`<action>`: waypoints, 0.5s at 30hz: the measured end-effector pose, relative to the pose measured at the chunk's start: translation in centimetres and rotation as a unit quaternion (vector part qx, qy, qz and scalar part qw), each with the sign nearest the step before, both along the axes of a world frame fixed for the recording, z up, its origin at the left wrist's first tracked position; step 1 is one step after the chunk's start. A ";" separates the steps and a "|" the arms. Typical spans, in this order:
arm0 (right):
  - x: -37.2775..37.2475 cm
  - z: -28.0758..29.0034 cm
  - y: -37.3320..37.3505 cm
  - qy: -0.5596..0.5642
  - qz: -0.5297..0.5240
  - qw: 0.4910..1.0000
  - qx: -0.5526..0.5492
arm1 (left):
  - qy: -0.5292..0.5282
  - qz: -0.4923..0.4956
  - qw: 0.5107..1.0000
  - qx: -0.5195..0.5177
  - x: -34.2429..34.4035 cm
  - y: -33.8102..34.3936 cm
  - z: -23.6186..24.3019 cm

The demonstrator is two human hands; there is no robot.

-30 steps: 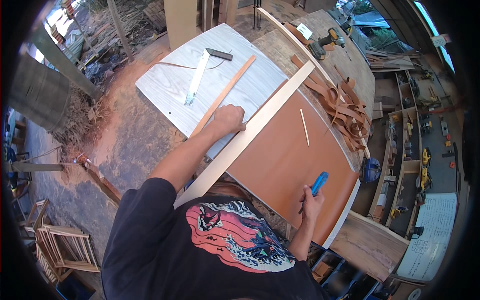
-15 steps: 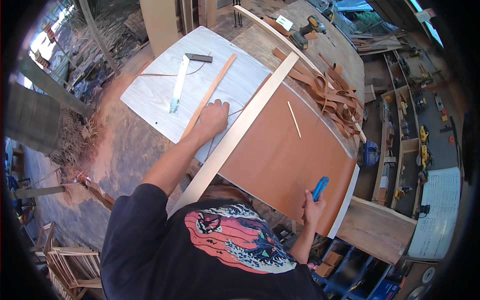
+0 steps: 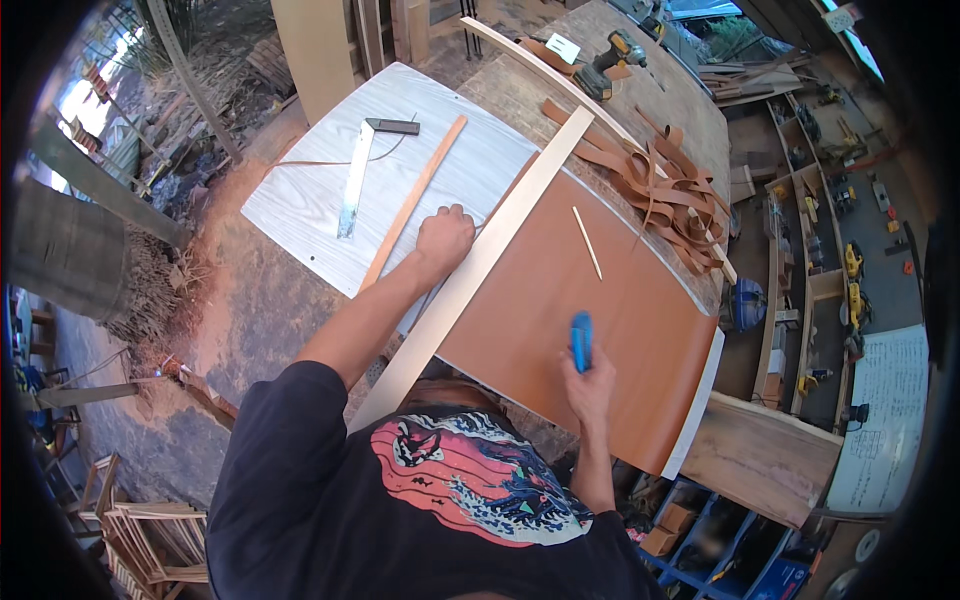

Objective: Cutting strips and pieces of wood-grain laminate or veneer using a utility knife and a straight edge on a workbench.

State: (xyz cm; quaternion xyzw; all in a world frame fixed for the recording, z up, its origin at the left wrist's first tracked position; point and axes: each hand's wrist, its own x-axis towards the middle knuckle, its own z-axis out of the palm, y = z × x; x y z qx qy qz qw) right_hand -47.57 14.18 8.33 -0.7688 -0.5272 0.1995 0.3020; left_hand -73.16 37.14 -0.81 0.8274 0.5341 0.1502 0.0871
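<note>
My right hand (image 3: 589,382) is closed round a blue utility knife (image 3: 581,343), held over a brown leather-like sheet (image 3: 560,290). A long pale wooden strip (image 3: 490,245) lies slantwise along the sheet's left edge. Against its left side my left hand (image 3: 446,238) rests with curled fingers; what they grip, if anything, is hidden. Below that hand is a pale grey wood-grain board (image 3: 310,190). On the board lie a narrow brown strip (image 3: 415,200) and a try square (image 3: 355,180). A thin light stick (image 3: 587,242) like a pencil lies on the sheet.
Tangled brown offcut strips (image 3: 670,195) are heaped beyond the sheet, beside another long wooden strip (image 3: 540,68). A cordless drill (image 3: 612,65) stands farther back on the bench. Tool shelves (image 3: 800,230) run along the right. A wooden plank (image 3: 760,450) juts out near the right corner.
My right hand has moved left and away from me with the knife, toward the pale strip. My left hand has shifted slightly right, from the narrow brown strip up to the pale strip.
</note>
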 end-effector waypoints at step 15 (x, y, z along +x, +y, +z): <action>-9.2 -1.8 13.5 -0.171 0.316 0.921 -0.152 | -0.017 0.052 0.998 -0.034 -0.7 2.0 -0.7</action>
